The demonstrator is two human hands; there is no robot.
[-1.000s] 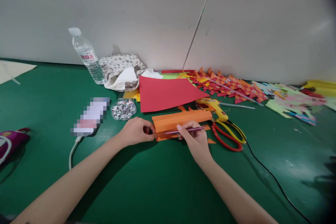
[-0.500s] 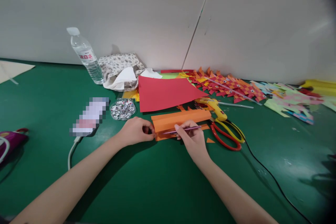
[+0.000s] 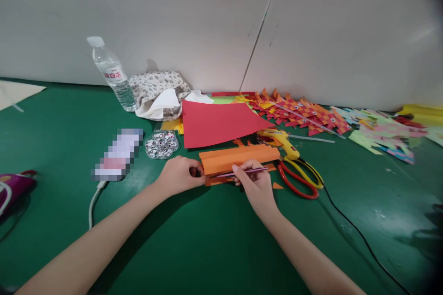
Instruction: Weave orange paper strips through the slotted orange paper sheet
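Note:
A folded orange paper lies on the green table before me. My left hand pinches its lower left corner between thumb and fingers. In my right hand is a slim purple pointed tool, held like a pen. Its tip points left, low on the orange paper and close to my left fingertips. Whether it is tweezers or a pen-like tool I cannot tell. A small orange paper scrap lies right of my right hand. Behind the orange paper rests a red paper sheet.
Red-handled scissors and a yellow glue gun with a black cord lie right. At left are a phone, a tray of googly eyes and a water bottle. Woven paper fish lie along the wall.
The purple tool's tip has shifted slightly left, towards my left fingers. My left hand has moved a little to the right; the other things stay in place.

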